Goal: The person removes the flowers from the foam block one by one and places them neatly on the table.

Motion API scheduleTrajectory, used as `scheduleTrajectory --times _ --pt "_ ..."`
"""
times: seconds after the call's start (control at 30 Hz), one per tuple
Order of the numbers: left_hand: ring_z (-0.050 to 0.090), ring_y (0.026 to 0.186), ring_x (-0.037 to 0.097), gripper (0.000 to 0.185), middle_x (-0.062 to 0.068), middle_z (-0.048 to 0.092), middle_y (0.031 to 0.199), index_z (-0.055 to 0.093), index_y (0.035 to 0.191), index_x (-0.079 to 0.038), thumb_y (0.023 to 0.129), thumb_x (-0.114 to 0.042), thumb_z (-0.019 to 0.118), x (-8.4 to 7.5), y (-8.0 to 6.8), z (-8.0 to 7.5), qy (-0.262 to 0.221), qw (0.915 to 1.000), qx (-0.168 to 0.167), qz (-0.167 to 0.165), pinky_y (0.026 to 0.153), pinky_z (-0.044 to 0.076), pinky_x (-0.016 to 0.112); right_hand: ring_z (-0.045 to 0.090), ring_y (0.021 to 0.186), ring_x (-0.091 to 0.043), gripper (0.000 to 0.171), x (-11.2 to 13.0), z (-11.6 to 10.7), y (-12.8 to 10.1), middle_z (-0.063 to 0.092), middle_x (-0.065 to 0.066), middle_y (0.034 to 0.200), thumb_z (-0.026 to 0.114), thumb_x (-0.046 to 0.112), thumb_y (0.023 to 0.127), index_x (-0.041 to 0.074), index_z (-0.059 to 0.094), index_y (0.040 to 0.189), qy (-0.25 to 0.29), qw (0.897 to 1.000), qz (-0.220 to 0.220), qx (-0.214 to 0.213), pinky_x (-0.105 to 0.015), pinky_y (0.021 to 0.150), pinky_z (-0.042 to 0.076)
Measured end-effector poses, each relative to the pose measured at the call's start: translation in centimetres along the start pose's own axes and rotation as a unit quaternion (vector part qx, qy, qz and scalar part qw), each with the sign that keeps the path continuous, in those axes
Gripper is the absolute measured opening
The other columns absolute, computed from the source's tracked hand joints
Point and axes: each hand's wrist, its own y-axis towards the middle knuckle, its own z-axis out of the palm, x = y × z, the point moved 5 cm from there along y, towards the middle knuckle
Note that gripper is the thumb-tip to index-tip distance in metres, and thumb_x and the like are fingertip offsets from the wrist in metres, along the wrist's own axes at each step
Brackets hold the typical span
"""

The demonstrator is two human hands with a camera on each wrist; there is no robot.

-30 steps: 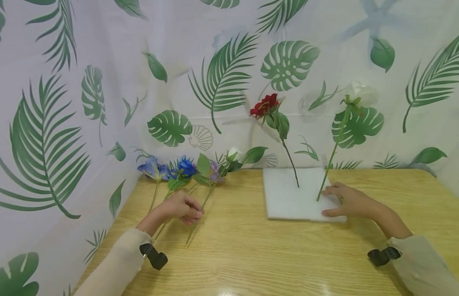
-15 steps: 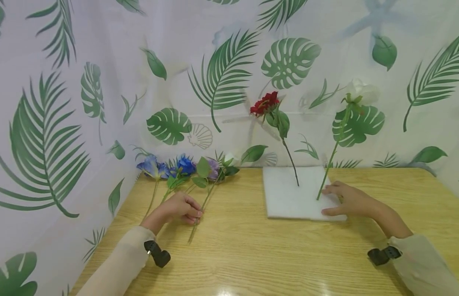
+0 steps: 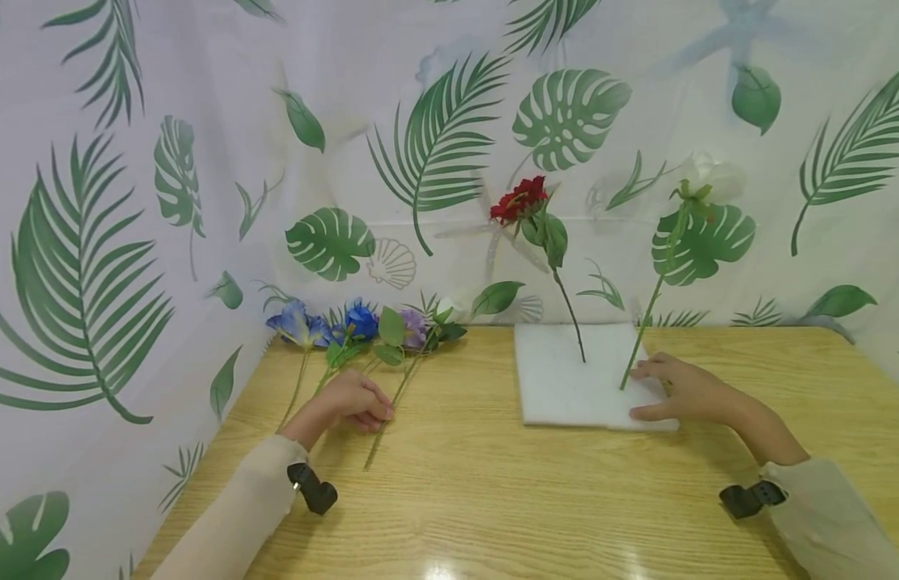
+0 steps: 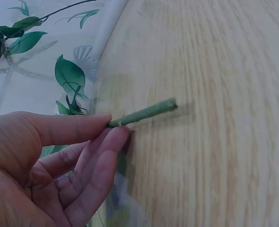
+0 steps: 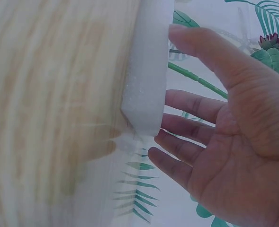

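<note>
My left hand pinches a thin green flower stem between thumb and fingers; its cut end sticks out past the fingertips in the left wrist view. Farther up, the stem runs among leaves toward a pale flower, partly hidden. My right hand rests at the right edge of a white foam board, fingers spread and thumb apart. Two flowers stand tilted in that board: a red one at the left and a white one near the right hand.
Blue flowers and a purple flower lie at the back left of the wooden table, beside the left hand. A leaf-printed sheet hangs behind the table and along its left side.
The left hand has shifted slightly with the stem, and the pale flower at its far end has moved a little left and down. My right hand stays at the board.
</note>
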Motion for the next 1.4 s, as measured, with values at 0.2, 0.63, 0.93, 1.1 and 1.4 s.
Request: scheduleTrajectory --times 0.2,0.63,0.93,1.1,1.4 --pt "0.067 0.058 0.009 0.018 0.005 0.076 0.075 0.078 0.103 0.003 0.087 -0.005 0.078 0.2 -0.06 -0.31 0.005 0.9999 0.008 -0.012 0.057 0.059 0.022 0.059 0.117 -0.048 0.07 0.1 -0.03 -0.04 0.055 -0.032 0.133 0.085 0.037 0.082 -0.008 0.062 0.131 -0.002 1.0 0.0 0.0 -0.06 0.093 0.054" --pt "0.069 0.059 0.009 0.016 0.004 0.074 0.074 0.076 0.102 0.004 0.088 -0.003 0.077 0.43 -0.04 -0.64 0.02 0.9988 0.043 -0.015 0.06 0.061 0.023 0.058 0.119 -0.05 0.071 -0.05 0.01 -0.06 0.054 -0.032 0.133 0.085 0.036 0.082 -0.009 0.062 0.132 -0.004 1.0 0.0 -0.001 -0.061 0.095 0.052" --pt "0.068 0.057 0.008 0.007 0.002 0.072 0.067 0.076 0.093 0.0 0.087 -0.003 0.077 0.75 0.0 -0.46 0.034 0.9985 0.042 -0.008 0.057 0.06 0.023 0.056 0.121 -0.051 0.071 0.01 0.03 -0.06 0.054 -0.032 0.135 0.084 0.039 0.083 -0.008 0.062 0.132 0.008 1.0 0.004 0.0 -0.063 0.097 0.051" --pt "0.067 0.057 0.008 0.006 0.002 0.071 0.066 0.075 0.092 0.0 0.087 -0.003 0.077 0.67 -0.03 -0.5 0.036 0.9982 0.046 -0.013 0.057 0.059 0.023 0.057 0.12 -0.05 0.069 -0.01 0.0 0.01 0.054 -0.031 0.134 0.085 0.036 0.082 -0.008 0.063 0.131 0.008 1.0 0.003 0.001 -0.061 0.096 0.052" --pt "0.068 0.058 0.008 0.006 0.002 0.072 0.068 0.075 0.093 -0.001 0.089 -0.005 0.076 0.6 -0.14 -0.57 0.038 0.9971 0.063 -0.019 0.059 0.06 0.023 0.058 0.119 -0.048 0.07 -0.08 0.02 0.0 0.055 -0.03 0.134 0.085 0.037 0.083 -0.007 0.063 0.131 0.01 1.0 0.002 -0.001 -0.06 0.095 0.053"
